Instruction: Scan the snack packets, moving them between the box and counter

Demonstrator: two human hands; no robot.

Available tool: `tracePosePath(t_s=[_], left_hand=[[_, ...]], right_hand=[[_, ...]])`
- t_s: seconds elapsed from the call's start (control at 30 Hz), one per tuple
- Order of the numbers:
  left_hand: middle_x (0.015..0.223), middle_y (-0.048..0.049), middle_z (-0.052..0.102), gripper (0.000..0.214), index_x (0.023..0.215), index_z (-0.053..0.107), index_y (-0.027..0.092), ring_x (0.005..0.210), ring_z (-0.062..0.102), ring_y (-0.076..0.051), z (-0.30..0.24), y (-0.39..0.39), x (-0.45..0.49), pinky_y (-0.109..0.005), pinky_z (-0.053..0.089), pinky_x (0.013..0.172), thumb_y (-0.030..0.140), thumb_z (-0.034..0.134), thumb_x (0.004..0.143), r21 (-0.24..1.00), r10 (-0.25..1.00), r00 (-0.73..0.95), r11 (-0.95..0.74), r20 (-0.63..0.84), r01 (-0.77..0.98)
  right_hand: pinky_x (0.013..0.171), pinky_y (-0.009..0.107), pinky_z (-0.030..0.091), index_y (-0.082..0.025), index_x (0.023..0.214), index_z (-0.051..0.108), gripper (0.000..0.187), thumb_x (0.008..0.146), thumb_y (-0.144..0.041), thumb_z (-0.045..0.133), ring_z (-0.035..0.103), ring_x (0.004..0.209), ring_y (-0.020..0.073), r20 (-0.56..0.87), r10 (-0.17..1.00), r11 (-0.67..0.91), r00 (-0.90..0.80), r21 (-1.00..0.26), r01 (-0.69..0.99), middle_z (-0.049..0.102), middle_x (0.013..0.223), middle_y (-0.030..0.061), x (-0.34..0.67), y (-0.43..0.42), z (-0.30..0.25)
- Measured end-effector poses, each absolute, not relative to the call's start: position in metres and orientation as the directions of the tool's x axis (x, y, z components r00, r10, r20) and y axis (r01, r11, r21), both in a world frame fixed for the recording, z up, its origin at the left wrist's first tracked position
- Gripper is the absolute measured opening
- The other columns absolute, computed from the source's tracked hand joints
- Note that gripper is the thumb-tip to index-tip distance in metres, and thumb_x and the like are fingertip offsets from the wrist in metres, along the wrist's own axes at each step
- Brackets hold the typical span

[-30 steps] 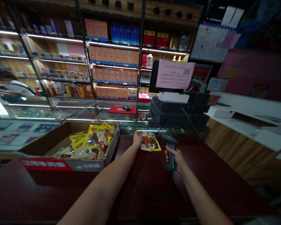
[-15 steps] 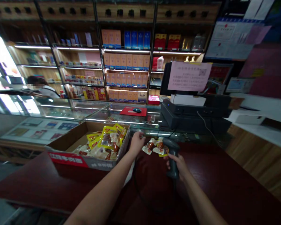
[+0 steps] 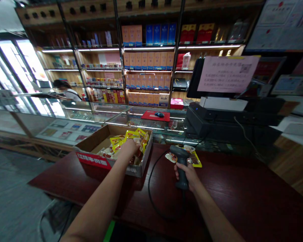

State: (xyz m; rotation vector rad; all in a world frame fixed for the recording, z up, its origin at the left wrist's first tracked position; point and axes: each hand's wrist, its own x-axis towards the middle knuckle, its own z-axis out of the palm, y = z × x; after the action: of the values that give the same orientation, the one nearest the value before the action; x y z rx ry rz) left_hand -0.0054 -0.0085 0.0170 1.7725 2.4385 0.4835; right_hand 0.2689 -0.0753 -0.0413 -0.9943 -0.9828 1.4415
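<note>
The left hand [image 3: 130, 148] reaches over the near edge of a cardboard carton [image 3: 138, 171] and sits on yellow-edged snack packets [image 3: 138, 136]. Its fingers bunch down among them, partly hidden, so I cannot tell whether they are pinching one. The right hand [image 3: 188, 174] wraps firmly around the grip of a black barcode scanner [image 3: 178, 151], fingers curled and thumb side up, with the scanner's head tilted forward just beside a small lot of packets [image 3: 194, 158] lying on the counter [image 3: 217, 174]. I cannot count that lot exactly; it looks like about 2.

As things lie, only this small lot is out of the carton, while the bulk of the packets remains heaped inside it. The scanner's cable [image 3: 151, 195] loops across the counter between the 2 hands. Beyond them stand a black till [image 3: 232, 117] with a pink notice [image 3: 228, 74] above it, a glass display case [image 3: 65, 116], and a red pad [image 3: 151, 116] with a mouse [image 3: 159, 114]. Behind the case, at the left, stands a person [image 3: 65, 90], and lit shelves of boxes [image 3: 147, 60] rise at the back.
</note>
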Motion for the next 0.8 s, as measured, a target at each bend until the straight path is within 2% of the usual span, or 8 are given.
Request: tracePosePath(t_s=[0.13,0.23,0.3,0.37,0.47,0.6,0.7,0.8], left_hand=[[0.090,-0.0165,0.066,0.018,0.081,0.061,0.016,0.085,0.062,-0.028,0.004,-0.011,-0.001,-0.032,0.044,0.069,0.030,0.051,0.076,0.394,0.923,-0.316,0.212,0.219,0.894],[0.080,-0.0115,0.063,0.014,0.076,0.055,0.017,0.078,0.061,-0.023,0.003,-0.013,-0.006,-0.030,0.043,0.068,0.027,0.046,0.080,0.588,0.828,-0.416,0.134,0.375,0.798],[0.075,-0.0062,0.059,0.013,0.076,0.051,0.019,0.074,0.058,-0.019,0.006,-0.015,-0.009,-0.028,0.043,0.067,0.028,0.043,0.083,0.722,0.715,-0.494,-0.022,0.495,0.692],[0.071,-0.0020,0.055,0.012,0.077,0.047,0.019,0.069,0.055,-0.015,0.011,-0.015,-0.007,-0.025,0.042,0.064,0.029,0.043,0.083,0.808,0.638,-0.549,-0.209,0.540,0.551],[0.067,0.0015,0.052,0.014,0.078,0.046,0.019,0.061,0.052,-0.012,0.014,-0.014,0.012,-0.022,0.042,0.059,0.033,0.045,0.083,0.891,0.690,-0.564,-0.375,0.453,0.258],[0.062,0.0031,0.051,0.014,0.078,0.047,0.019,0.053,0.050,-0.010,-0.007,-0.017,0.058,-0.021,0.041,0.053,0.032,0.045,0.082,0.940,0.872,-0.390,-0.339,0.295,-0.048],[0.054,0.0044,0.047,0.008,0.075,0.049,0.019,0.049,0.047,-0.010,-0.042,-0.021,0.090,-0.022,0.041,0.053,0.025,0.049,0.079,0.984,0.948,-0.272,-0.177,0.163,-0.028],[0.059,0.0020,0.051,0.007,0.069,0.049,0.018,0.057,0.051,-0.011,-0.076,-0.019,0.105,-0.022,0.041,0.058,0.017,0.049,0.077,0.991,0.946,-0.300,-0.100,0.121,0.084]], right_hand=[[0.033,0.021,0.042,-0.016,0.065,0.055,0.024,0.061,-0.032,0.072,0.050,0.036,0.0095,-0.056,0.995,-0.077,-0.080,-0.952,-0.295,0.059,0.050,-0.0024,0.259,-0.077,-0.040],[0.032,0.021,0.041,-0.016,0.072,0.056,0.025,0.061,-0.032,0.071,0.050,0.036,0.0097,-0.045,0.995,-0.070,-0.092,-0.953,-0.296,0.059,0.052,-0.0032,0.253,-0.080,-0.037],[0.032,0.020,0.041,-0.017,0.079,0.056,0.027,0.062,-0.032,0.071,0.050,0.036,0.0100,-0.035,0.994,-0.065,-0.104,-0.952,-0.299,0.059,0.052,-0.0039,0.249,-0.081,-0.034],[0.032,0.021,0.042,-0.017,0.080,0.056,0.028,0.061,-0.031,0.071,0.049,0.036,0.0100,-0.024,0.993,-0.058,-0.115,-0.951,-0.302,0.059,0.052,-0.0041,0.246,-0.082,-0.031],[0.033,0.021,0.042,-0.017,0.074,0.055,0.025,0.061,-0.032,0.072,0.049,0.036,0.0096,-0.009,0.994,-0.043,-0.113,-0.950,-0.308,0.058,0.052,-0.0041,0.244,-0.081,-0.027],[0.034,0.021,0.042,-0.017,0.066,0.055,0.023,0.062,-0.033,0.071,0.049,0.037,0.0092,-0.002,0.997,-0.024,-0.072,-0.951,-0.308,0.057,0.050,-0.0038,0.248,-0.080,-0.024],[0.034,0.020,0.041,-0.016,0.059,0.054,0.025,0.062,-0.035,0.070,0.048,0.035,0.0089,-0.012,0.999,-0.024,-0.044,-0.958,-0.287,0.055,0.045,-0.0035,0.255,-0.081,-0.024],[0.032,0.020,0.040,-0.016,0.060,0.054,0.024,0.061,-0.034,0.071,0.048,0.033,0.0093,-0.031,0.999,-0.035,-0.021,-0.967,-0.253,0.055,0.044,-0.0037,0.261,-0.085,-0.027]])
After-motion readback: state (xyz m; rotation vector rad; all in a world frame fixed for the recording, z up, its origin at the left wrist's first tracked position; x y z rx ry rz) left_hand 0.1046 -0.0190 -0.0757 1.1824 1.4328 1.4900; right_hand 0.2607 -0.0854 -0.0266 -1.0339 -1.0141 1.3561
